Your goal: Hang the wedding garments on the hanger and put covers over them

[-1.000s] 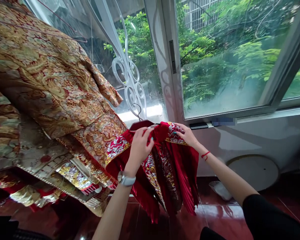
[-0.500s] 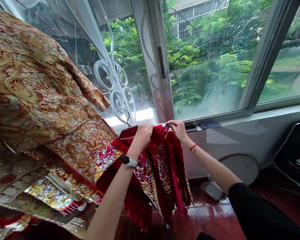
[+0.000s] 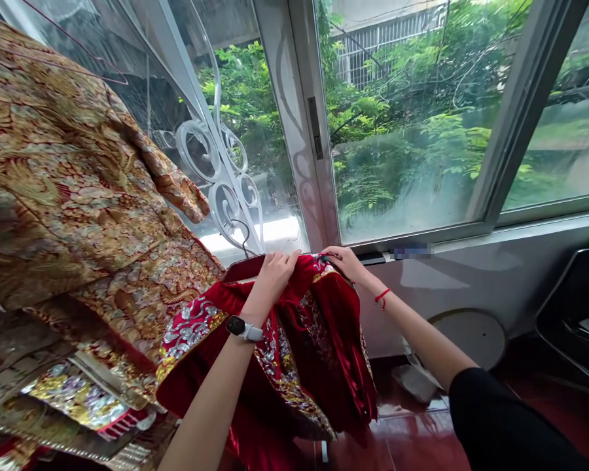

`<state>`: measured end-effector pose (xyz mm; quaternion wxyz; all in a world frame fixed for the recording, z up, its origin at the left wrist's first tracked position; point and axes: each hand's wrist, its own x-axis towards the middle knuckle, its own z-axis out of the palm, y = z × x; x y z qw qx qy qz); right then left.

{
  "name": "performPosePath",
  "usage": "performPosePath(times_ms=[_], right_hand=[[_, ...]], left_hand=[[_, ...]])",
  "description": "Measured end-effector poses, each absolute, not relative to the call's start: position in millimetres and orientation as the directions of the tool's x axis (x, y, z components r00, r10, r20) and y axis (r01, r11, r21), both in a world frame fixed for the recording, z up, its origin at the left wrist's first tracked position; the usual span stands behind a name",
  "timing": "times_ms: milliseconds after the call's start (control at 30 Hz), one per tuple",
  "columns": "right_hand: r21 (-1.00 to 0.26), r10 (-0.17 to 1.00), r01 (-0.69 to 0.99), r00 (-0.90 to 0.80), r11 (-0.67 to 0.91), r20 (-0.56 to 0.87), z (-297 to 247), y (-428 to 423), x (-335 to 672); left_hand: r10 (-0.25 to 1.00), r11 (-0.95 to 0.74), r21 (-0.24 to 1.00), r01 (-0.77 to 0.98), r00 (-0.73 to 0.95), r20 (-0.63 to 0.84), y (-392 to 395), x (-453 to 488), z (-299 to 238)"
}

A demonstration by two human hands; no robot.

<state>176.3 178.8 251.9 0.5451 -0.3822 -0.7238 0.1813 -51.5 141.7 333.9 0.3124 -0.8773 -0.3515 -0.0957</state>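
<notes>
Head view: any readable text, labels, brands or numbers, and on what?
No legible text in this view.
Black-faced smartwatch on a pale strap: face dark, nothing readable.
Pixelated bluish patch by the window: blurred, unreadable.
Grey metal latch plate on the white window frame: no legible marks.

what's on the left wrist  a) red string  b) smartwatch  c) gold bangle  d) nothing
B: the left hand has a smartwatch at its wrist, while the red string is on the wrist of the right hand.
</notes>
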Motion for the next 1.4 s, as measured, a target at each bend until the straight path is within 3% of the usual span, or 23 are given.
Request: performPosePath(times_ms=[233,400,567,667,800,867,967,1033,1067,1167,1300,1400], right_hand=[[-0.738,0.800,0.310,-0.222,0.599,0.557,231,180,197],[-0.583,0.692,0.507,-0.038,0.635,0.721,237,181,201],[-0.720,0.841,0.437,-0.335,0.539,0.426,216,170,199],[-0.720,0.811,0.374,-0.269,0.585,0.519,225,159,177],[-0.535,0.700,0.465,-0.336,0.705,0.630,260,152,129],[-0.473,0.698,0.535,-0.369,0.700,0.614,273,152,114],[-0.403,0.691,0.593,-0.407,0.697,0.597,280,154,112],[-0.352,0.660,0.596,-0.439,0.722,0.610,281,155,115],[-0.330,0.644,0.595,-0.449,0.733,0.620,281,156,115],[-0.286,0.605,0.602,-0.431,0.746,0.669,285,155,102],[-0.261,0.576,0.620,-0.383,0.740,0.722,294,153,86],[-0.234,0.574,0.613,-0.443,0.755,0.689,307,154,93]], left_hand=[[0.554,-0.596,-0.430,0.678,0.735,0.390,139,-52,332],[0.565,-0.589,-0.449,0.672,0.740,0.366,132,-52,333],[0.549,-0.583,-0.447,0.679,0.734,0.399,134,-59,329],[0.556,-0.587,-0.418,0.693,0.721,0.414,135,-53,327],[0.474,-0.686,-0.300,0.663,0.719,0.508,124,-57,324],[0.443,-0.702,-0.160,0.694,0.601,0.665,112,-88,317],[0.487,-0.496,0.187,0.848,0.093,0.869,93,-175,295],[0.601,-0.311,0.404,0.860,-0.151,0.785,83,-237,275],[0.705,-0.262,0.470,0.843,-0.165,0.690,80,-261,265],[0.886,-0.174,0.542,0.822,-0.109,0.450,80,-292,238],[0.828,0.031,0.499,0.866,-0.302,0.472,79,-272,215],[0.828,0.062,0.444,0.894,-0.294,0.477,64,-265,191]])
